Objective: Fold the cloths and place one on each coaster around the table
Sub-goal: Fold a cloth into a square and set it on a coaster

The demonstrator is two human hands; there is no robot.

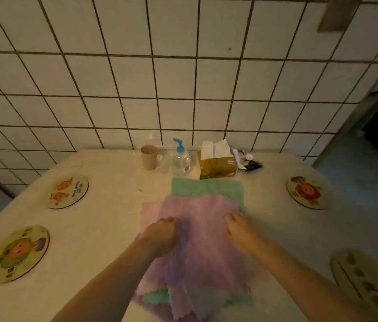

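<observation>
At the centre of the frame, a pinkish-lilac cloth (200, 231) covers a mint-green cloth (206, 187), and more green and lilac scalloped edges (183, 298) show at the bottom. The table (104, 228) is cream. The four round coasters carry cartoon prints: orange figures at the upper left coaster (68, 192), a green and pink figure at the lower left coaster (17, 254), a red flower-like face at the right coaster (305, 192), brown marks at the lower right coaster (357, 280). At the back stand a tan cup (149, 157), a clear pump bottle (181, 162) with a blue top, and a mustard tissue box (218, 167) with white tissue. The wall tiles (174, 84) are white with dark grout.
</observation>
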